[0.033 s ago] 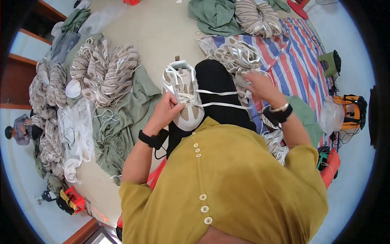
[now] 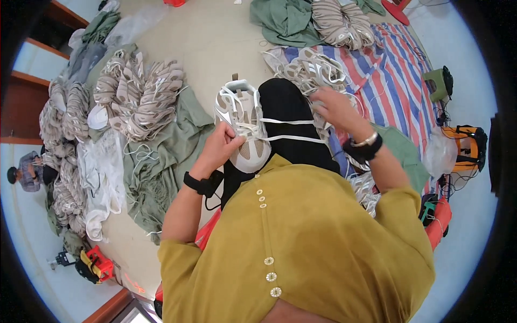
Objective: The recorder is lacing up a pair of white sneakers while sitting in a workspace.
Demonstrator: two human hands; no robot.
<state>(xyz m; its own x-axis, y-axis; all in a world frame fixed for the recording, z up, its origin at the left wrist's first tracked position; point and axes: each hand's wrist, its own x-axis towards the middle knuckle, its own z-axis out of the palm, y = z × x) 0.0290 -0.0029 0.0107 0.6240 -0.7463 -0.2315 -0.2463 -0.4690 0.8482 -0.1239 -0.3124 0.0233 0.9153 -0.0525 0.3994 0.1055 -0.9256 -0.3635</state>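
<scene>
A beige and white sneaker rests on my lap, its toe toward me, beside my black-trousered thigh. My left hand is closed on its left side, thumb and forefinger pinching near the lower lacing. Two white shoelaces stretch from the sneaker to the right across the thigh, and their far ends drop out of sight past its edge. Over that edge hovers my right hand, its fingers curled; what they hold, if anything, is hidden. Beyond it lies a heap of similar sneakers with loose laces.
Bundled sneakers are piled at left on green cloth. Another bundle sits at the far right, beside a striped sheet. An orange and black bag stands by the right wall. A person is at far left.
My right hand has shifted slightly left and away from me, nearer the thigh, and its fingers look more curled. The left hand and the sneaker stay in place.
</scene>
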